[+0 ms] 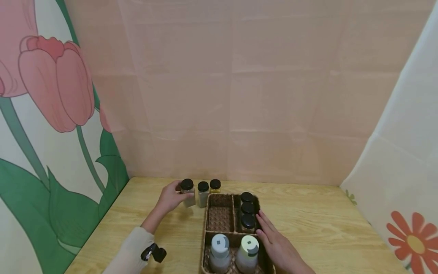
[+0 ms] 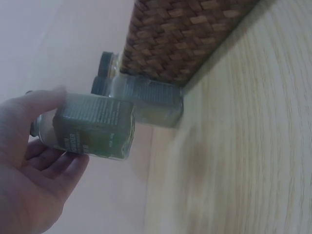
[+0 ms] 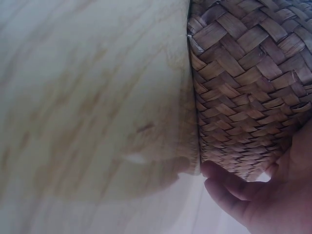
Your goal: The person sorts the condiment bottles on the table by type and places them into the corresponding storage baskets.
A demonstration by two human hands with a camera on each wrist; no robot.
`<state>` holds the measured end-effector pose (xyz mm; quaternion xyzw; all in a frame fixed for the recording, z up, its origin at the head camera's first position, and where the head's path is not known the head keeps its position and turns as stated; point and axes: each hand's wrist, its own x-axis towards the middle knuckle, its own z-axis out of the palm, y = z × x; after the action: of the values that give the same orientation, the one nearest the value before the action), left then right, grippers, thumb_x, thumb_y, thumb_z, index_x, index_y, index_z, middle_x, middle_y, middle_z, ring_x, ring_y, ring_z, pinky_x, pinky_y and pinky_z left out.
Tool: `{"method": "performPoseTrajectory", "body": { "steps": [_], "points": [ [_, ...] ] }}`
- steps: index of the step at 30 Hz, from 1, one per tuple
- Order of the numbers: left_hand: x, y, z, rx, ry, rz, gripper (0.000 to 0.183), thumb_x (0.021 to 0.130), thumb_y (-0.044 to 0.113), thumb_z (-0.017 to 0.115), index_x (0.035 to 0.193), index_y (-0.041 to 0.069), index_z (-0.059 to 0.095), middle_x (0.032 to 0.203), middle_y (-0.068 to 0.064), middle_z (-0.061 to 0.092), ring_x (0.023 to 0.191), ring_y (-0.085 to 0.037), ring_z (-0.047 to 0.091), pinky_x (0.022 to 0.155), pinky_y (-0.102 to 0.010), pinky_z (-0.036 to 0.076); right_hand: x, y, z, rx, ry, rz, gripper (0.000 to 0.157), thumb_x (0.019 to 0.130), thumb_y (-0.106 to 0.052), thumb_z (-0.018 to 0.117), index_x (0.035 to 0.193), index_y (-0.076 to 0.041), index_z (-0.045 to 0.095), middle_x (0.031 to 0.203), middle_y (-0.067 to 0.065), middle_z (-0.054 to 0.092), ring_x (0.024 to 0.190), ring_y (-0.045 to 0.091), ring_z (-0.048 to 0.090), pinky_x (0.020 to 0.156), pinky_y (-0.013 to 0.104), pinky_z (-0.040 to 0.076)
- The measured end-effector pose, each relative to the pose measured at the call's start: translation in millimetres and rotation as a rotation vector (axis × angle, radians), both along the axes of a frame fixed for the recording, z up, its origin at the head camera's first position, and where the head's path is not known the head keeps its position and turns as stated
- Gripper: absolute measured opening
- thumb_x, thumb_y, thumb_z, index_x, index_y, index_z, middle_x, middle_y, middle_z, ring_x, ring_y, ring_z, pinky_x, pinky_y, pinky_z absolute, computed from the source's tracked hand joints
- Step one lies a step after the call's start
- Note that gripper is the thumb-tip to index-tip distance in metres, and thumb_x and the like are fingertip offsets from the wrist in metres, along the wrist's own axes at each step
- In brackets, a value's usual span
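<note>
Glass jar (image 1: 189,200), one, black-lidded, upright, left of the basket and apparently raised just off the tabletop (image 1: 308,220); held by the left hand (image 1: 170,198), fingers and thumb clamped round its upper body, a grip that seems chosen to leave the base free. Companion jars, two, black-lidded: a pale-filled jar (image 1: 203,196) and a yellow-filled jar (image 1: 215,186), upright by the basket's rear left corner, probably grouped there for easy reach. Woven basket (image 1: 205,228), one, partitioned: left rear compartment, woven floor showing; right rear compartment, three black-lidded jars (image 1: 248,208) in single file, the narrow width likely dictating the row; front section, a white-capped bottle (image 1: 220,249) and a yellow-green-capped bottle (image 1: 248,252) side by side, presumably given the wider space for their bulk. Right hand (image 1: 278,243), fingers straight, laid against the basket's outer right wall, gripping nothing, apparently to steady it.
</note>
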<state>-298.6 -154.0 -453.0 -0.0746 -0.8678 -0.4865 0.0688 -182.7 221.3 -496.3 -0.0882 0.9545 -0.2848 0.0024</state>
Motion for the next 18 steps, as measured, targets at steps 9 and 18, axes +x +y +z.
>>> {"method": "performPoseTrajectory", "body": {
  "steps": [9,18],
  "points": [
    [6.5,10.1,10.6,0.035,0.037,-0.036,0.054,0.081,0.033,0.087,0.125,0.008,0.067,0.114,-0.008,0.07,0.109,-0.033,0.067,0.087,-0.044,0.059,-0.2,0.6,-2.0,-0.003,-0.002,-0.002,0.062,0.107,-0.054,0.034,0.161,-0.023,0.031,0.169,-0.007,0.019,0.148,0.029,0.035,0.113,0.057,0.037],
    [9.7,26.4,19.1,0.081,0.082,-0.09,0.05,0.081,0.032,0.087,0.121,0.008,0.068,0.11,-0.005,0.071,0.104,-0.025,0.068,0.09,-0.041,0.059,0.0,0.4,-1.2,-0.004,0.0,-0.003,0.061,0.108,-0.053,0.034,0.161,-0.022,0.031,0.169,-0.007,0.019,0.147,0.03,0.036,0.111,0.058,0.038]
  ]
}}
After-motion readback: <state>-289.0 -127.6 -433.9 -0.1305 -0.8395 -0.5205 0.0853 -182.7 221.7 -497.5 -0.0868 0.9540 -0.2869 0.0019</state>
